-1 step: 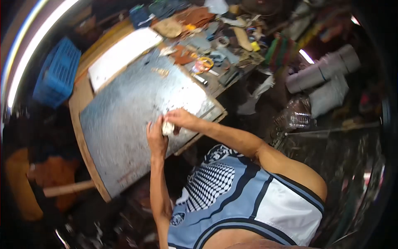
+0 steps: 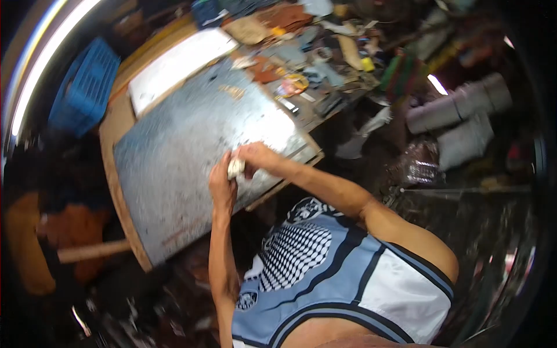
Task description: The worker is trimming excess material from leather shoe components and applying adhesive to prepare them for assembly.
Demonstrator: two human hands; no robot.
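Note:
A small, crumpled, off-white piece (image 2: 235, 168), perhaps cloth or foam, sits between my two hands above the near edge of a grey metal-topped work table (image 2: 168, 162). My left hand (image 2: 222, 181) is closed around its left side, the fingers pointing away from me. My right hand (image 2: 256, 156) comes in from the right and pinches the piece near its top. A dark gap or dark bit shows under the right fingers, too small to name. Most of the piece is hidden by the fingers.
A blue plastic crate (image 2: 87, 87) stands at the far left, beside a white board (image 2: 174, 66). Leather and fabric scraps (image 2: 331, 64) clutter the far end, with a yellow roll of tape (image 2: 297, 83). Grey rolled material (image 2: 458, 103) lies at the right. A wooden bar (image 2: 93, 251) juts out at the lower left.
The view has shifted slightly, so the table and clutter sit a little higher and further right. Both hands stay together on the off-white piece, which shows a little smaller between the fingers.

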